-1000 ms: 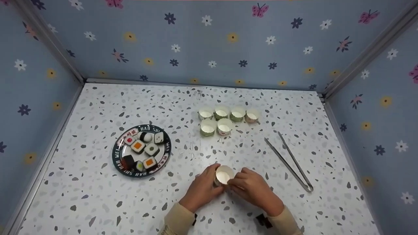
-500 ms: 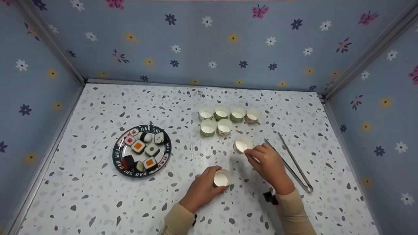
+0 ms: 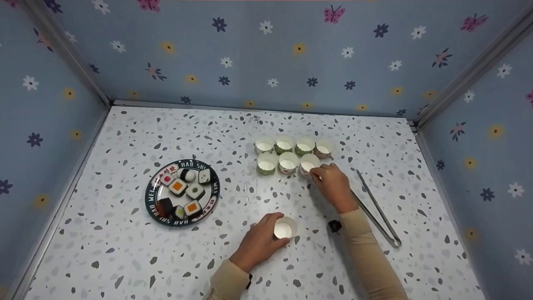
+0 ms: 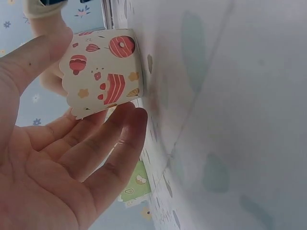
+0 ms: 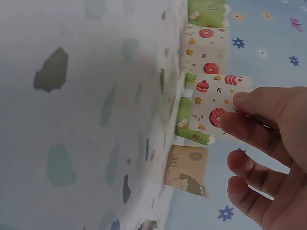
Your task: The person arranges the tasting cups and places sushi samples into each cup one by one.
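Note:
My left hand holds a white paper baking cup by its side, upright on the speckled table. Red cake and doughnut prints cover that cup in the left wrist view. Farther forward, my right hand pinches the rim of another white printed baking cup between thumb and index finger. This second cup stands at the right end of the front row, beside a printed white cup and a green cup. Behind them is a row of several cups, ending in a tan one.
A round, dark-rimmed plate bearing several sushi pieces lies to the left. Metal tongs lie to the right, partly hidden by my right forearm. Flowered panels enclose the table's back and sides.
My right hand has lifted one baking cup away from the cup in my left hand and carried it forward to the front row's right end. The left hand stays nearly still.

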